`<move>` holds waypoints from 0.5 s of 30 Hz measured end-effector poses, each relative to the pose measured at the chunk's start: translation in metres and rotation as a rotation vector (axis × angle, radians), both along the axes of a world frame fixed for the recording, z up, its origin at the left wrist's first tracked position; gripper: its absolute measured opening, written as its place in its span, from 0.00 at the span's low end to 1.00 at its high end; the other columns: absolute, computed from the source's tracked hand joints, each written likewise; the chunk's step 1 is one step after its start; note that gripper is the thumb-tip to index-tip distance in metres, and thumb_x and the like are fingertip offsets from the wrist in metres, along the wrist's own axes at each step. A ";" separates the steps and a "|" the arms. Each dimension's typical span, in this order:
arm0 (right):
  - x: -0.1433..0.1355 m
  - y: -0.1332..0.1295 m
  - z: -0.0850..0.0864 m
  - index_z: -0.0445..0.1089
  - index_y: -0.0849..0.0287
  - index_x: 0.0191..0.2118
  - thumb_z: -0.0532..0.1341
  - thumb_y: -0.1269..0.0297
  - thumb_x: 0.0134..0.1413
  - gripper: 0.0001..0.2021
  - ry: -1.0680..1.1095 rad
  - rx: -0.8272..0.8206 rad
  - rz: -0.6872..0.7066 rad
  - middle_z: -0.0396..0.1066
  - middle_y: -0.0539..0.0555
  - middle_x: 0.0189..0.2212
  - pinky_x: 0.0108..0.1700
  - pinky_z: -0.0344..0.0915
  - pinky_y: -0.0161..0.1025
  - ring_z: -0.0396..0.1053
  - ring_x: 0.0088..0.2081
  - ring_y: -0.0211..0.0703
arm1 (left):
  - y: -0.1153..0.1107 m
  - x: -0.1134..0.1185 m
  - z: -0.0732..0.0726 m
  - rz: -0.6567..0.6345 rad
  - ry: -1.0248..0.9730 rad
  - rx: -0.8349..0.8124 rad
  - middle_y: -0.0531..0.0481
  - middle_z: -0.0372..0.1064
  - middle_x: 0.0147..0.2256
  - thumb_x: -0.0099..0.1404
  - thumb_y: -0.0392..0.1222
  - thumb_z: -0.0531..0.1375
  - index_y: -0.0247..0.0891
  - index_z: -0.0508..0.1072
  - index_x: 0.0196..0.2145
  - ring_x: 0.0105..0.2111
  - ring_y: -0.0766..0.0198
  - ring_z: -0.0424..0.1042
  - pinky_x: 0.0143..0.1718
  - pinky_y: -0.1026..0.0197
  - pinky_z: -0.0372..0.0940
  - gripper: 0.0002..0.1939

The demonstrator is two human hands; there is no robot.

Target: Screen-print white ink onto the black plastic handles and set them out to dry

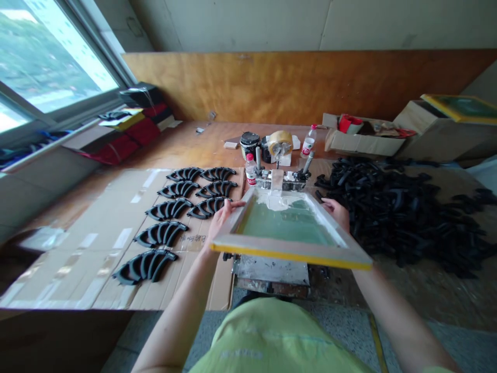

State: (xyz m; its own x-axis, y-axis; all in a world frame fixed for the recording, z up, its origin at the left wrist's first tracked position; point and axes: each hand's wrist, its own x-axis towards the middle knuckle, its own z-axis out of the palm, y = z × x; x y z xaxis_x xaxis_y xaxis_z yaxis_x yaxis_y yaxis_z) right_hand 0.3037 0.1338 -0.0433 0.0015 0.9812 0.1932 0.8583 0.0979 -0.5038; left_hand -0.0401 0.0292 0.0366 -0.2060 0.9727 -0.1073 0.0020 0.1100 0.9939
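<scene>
A screen frame (287, 248) with a green mesh and a yellow front edge is tilted above a metal base plate (272, 269). My left hand (223, 220) grips its left side, fingers partly hidden under the frame. On the right side, my right hand (337, 212) is at the frame's edge, fingers bent; a small dark piece shows by its fingertips, and whether it is held I cannot tell. The frame's far end meets a metal clamp (281, 178). Several rows of curved black parts (161, 233) lie on cardboard to the left.
A heap of black parts (392, 207) covers the right side. Behind the clamp stand two bottles (308, 142), dark tubs (249, 142) and a tape roll (280, 143). An open carton (365, 142) is at the back right, red boxes (143, 132) at the back left.
</scene>
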 end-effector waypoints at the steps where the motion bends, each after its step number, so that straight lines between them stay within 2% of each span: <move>1: -0.005 0.008 0.009 0.67 0.63 0.56 0.50 0.65 0.62 0.20 0.025 0.040 0.022 0.73 0.60 0.47 0.50 0.66 0.44 0.71 0.45 0.46 | -0.009 -0.003 -0.015 -0.031 0.011 -0.060 0.48 0.73 0.29 0.62 0.66 0.53 0.34 0.77 0.44 0.24 0.66 0.68 0.23 0.66 0.62 0.32; 3: -0.028 0.021 0.024 0.64 0.63 0.59 0.54 0.65 0.59 0.22 0.047 0.146 0.126 0.65 0.62 0.56 0.54 0.64 0.44 0.67 0.51 0.48 | -0.023 -0.008 -0.048 -0.087 0.022 -0.165 0.49 0.74 0.29 0.59 0.63 0.58 0.34 0.74 0.50 0.24 0.66 0.68 0.22 0.67 0.60 0.32; 5: -0.062 0.031 0.035 0.60 0.60 0.61 0.60 0.66 0.55 0.27 -0.018 0.216 0.264 0.54 0.62 0.62 0.58 0.59 0.46 0.60 0.58 0.50 | -0.030 -0.008 -0.082 -0.106 0.017 -0.221 0.51 0.73 0.29 0.58 0.60 0.60 0.36 0.66 0.59 0.24 0.66 0.68 0.22 0.67 0.60 0.37; 6: -0.079 0.035 0.037 0.60 0.59 0.61 0.62 0.68 0.52 0.29 -0.075 0.211 0.327 0.53 0.61 0.63 0.60 0.57 0.47 0.58 0.59 0.51 | -0.030 -0.007 -0.096 -0.109 0.024 -0.235 0.52 0.73 0.29 0.58 0.59 0.60 0.37 0.61 0.62 0.24 0.67 0.68 0.23 0.67 0.60 0.39; 8: -0.108 0.040 0.038 0.63 0.60 0.58 0.64 0.70 0.51 0.27 -0.178 0.153 0.418 0.58 0.61 0.59 0.59 0.57 0.46 0.58 0.58 0.51 | -0.029 -0.005 -0.119 -0.094 0.079 -0.239 0.53 0.72 0.28 0.59 0.57 0.59 0.38 0.56 0.65 0.24 0.67 0.68 0.24 0.66 0.62 0.40; 11: -0.128 0.041 0.032 0.68 0.61 0.48 0.62 0.70 0.53 0.15 -0.295 0.030 0.514 0.68 0.59 0.47 0.52 0.60 0.40 0.64 0.51 0.48 | -0.027 -0.004 -0.137 -0.066 0.196 -0.244 0.52 0.73 0.30 0.61 0.56 0.57 0.39 0.59 0.64 0.26 0.65 0.70 0.27 0.65 0.64 0.36; 13: -0.128 0.040 0.027 0.70 0.60 0.43 0.60 0.69 0.55 0.09 -0.352 -0.047 0.560 0.71 0.57 0.42 0.48 0.61 0.38 0.66 0.46 0.47 | -0.027 -0.005 -0.141 -0.051 0.239 -0.251 0.51 0.74 0.31 0.63 0.55 0.56 0.39 0.62 0.62 0.29 0.64 0.71 0.29 0.64 0.65 0.33; 15: -0.123 0.038 0.022 0.70 0.60 0.42 0.58 0.69 0.57 0.08 -0.387 -0.069 0.520 0.72 0.57 0.41 0.46 0.60 0.37 0.67 0.44 0.47 | -0.028 -0.005 -0.142 -0.042 0.249 -0.257 0.50 0.74 0.32 0.63 0.55 0.56 0.40 0.64 0.61 0.31 0.63 0.72 0.32 0.63 0.66 0.31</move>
